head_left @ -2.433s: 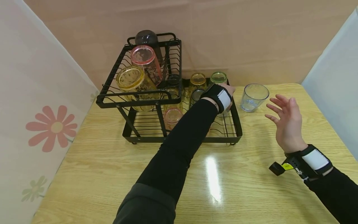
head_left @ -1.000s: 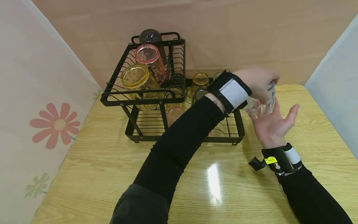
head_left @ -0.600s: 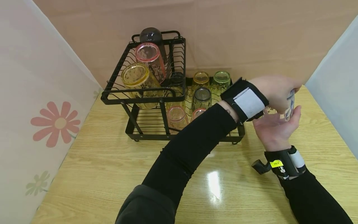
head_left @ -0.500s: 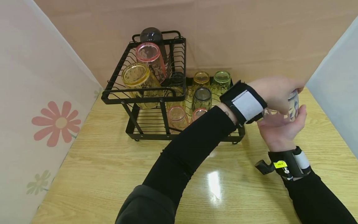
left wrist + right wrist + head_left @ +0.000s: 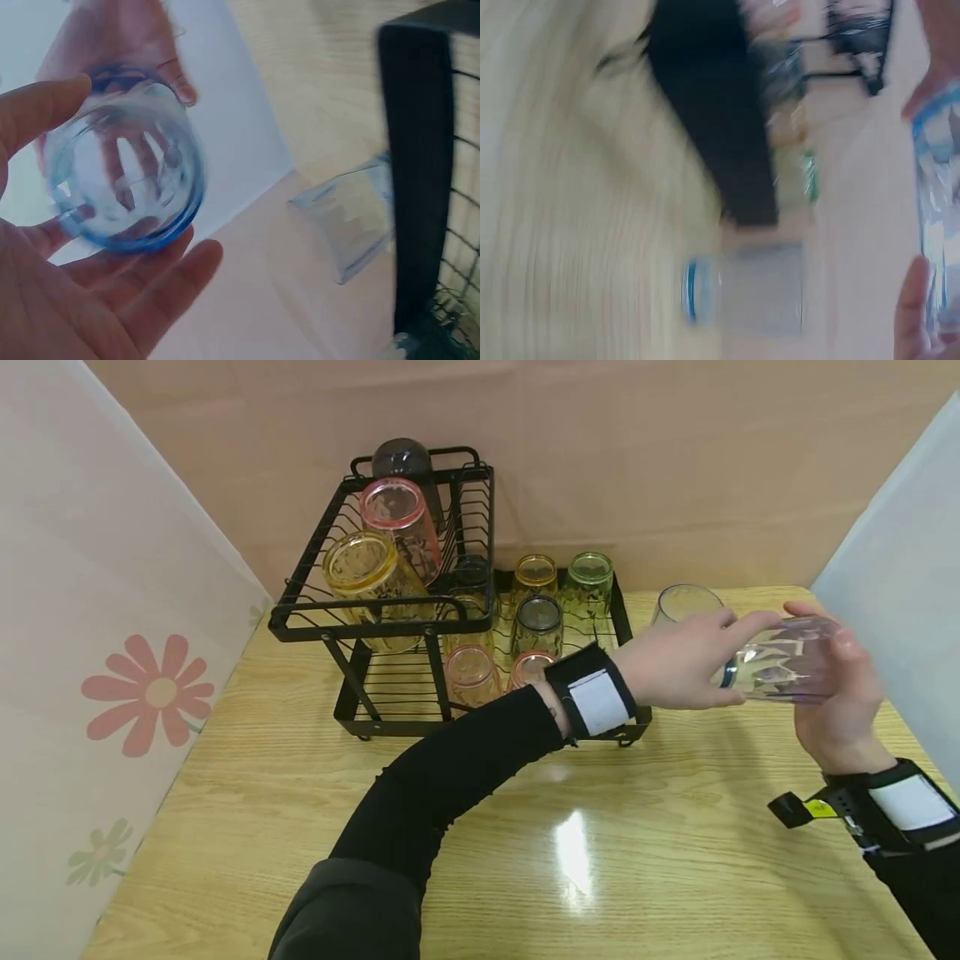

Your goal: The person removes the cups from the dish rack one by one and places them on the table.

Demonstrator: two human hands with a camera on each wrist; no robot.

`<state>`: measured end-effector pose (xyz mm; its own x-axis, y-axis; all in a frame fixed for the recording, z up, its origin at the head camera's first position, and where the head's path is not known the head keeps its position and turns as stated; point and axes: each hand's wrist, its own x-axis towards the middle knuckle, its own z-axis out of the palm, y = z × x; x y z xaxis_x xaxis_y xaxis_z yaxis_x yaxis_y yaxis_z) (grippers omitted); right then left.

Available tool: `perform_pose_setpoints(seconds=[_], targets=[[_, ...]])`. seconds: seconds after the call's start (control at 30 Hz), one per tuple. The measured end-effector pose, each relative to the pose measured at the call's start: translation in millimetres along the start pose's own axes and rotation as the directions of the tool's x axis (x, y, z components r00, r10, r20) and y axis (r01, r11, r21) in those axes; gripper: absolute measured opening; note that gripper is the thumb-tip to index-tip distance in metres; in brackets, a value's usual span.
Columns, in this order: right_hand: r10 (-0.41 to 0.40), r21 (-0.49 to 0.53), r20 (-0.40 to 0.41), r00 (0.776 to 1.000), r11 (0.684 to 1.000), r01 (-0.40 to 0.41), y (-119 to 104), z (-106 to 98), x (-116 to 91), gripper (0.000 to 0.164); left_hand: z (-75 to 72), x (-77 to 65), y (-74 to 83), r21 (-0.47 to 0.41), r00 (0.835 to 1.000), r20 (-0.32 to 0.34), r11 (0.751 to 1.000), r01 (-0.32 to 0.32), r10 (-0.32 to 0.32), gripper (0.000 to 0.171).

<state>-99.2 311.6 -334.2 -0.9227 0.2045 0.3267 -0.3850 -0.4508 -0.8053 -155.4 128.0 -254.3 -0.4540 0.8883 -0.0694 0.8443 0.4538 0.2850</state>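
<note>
A clear, faintly purple drinking glass [image 5: 783, 662] lies sideways in the air between both hands, right of the dish rack. My left hand [image 5: 675, 662] holds its blue-edged end, thumb and fingers spread around it in the left wrist view. At the opposite end, my right hand [image 5: 843, 697] grips it with the thumb on the near side. The right wrist view is blurred and shows only part of this glass [image 5: 941, 217]. Behind my left hand, a second clear glass [image 5: 686, 602] stands mouth up on the table, partly hidden.
A black two-tier dish rack [image 5: 491, 732] stands left of the hands. Upside-down glasses fill parts of both tiers, including a green one [image 5: 589, 578], a smoky one [image 5: 538, 625] and a large yellow one [image 5: 363, 568]. A pale wall panel [image 5: 900, 610] rises at right.
My left hand has brought the glass from the rack out to the right. The glass has turned onto its side, and my right hand, earlier holding nothing, now grips its far end.
</note>
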Motion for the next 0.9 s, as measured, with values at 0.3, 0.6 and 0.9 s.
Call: perform_pose_setpoints(seconds=[0.3,0.6,0.9], targets=[[0.094,-0.821,0.313,0.945,0.527,0.220,-25.2,-20.7,8.8,0.043,20.2,-35.2,-12.7,0.210,0.998,0.054,0.978,0.003,-0.014,0.078],[0.251,-0.961,0.270,0.929,0.010,0.276,-34.3,-36.3,36.9,0.046,27.0,-74.0,-37.4,0.358,0.997,-0.080,0.933,0.024,0.005,0.070],[0.369,-0.943,0.129,0.921,-0.243,0.230,-30.1,-50.3,82.6,0.068,23.7,-107.7,-60.4,0.354,0.981,-0.162,0.922,0.155,-0.103,0.071]])
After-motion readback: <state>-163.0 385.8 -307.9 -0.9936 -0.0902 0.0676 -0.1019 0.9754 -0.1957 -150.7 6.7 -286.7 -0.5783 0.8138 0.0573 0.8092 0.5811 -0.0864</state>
